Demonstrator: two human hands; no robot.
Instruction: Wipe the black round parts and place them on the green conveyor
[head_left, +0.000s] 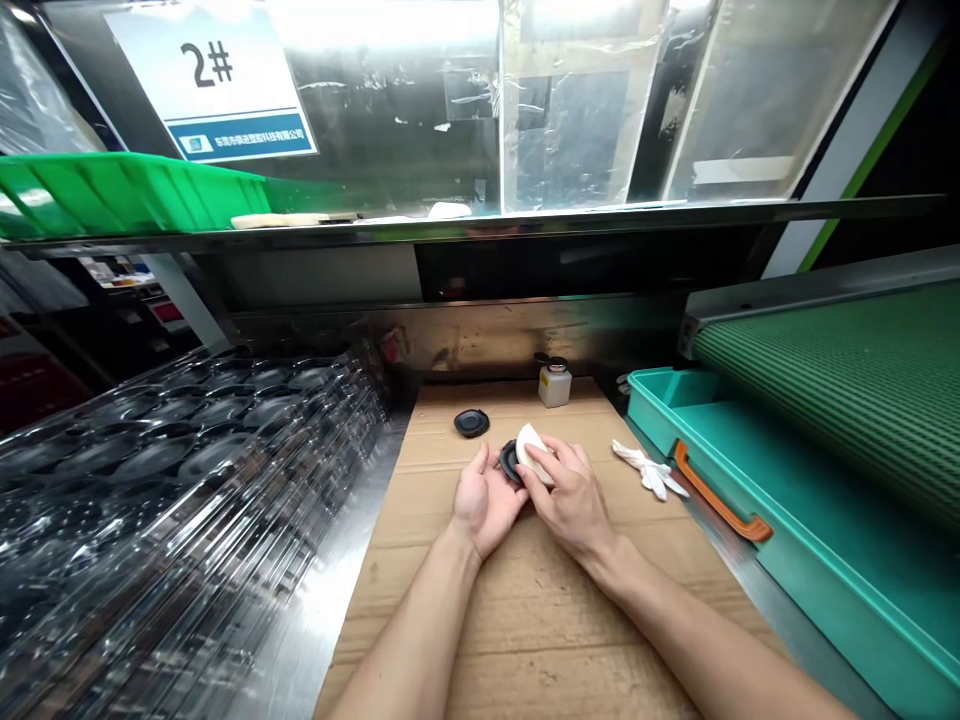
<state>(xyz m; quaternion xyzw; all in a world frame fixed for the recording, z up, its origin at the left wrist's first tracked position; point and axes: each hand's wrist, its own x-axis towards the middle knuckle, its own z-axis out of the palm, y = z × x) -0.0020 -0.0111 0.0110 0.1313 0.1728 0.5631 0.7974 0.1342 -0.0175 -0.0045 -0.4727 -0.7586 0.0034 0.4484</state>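
Over the cardboard sheet point(555, 640), my left hand point(484, 505) is turned palm up, its fingers closed at the edge of a black round part point(510, 461). Pinched in my right hand point(574, 500) is a white flat pad point(529, 440), probably cloth or foam, held against or just over that part. My right fingertips also come close to the black rim, and part of it is hidden behind the pad and fingers. A second black round part point(472, 423) lies on the cardboard just beyond my left hand.
A small white bottle point(555, 385) with a dark top stands at the back. White gloves point(649, 469) lie right, beside a teal bin point(832, 590) with an orange handle. Stacked clear plastic trays point(187, 500) fill the left. A green conveyor belt point(847, 360) overhangs the bin.
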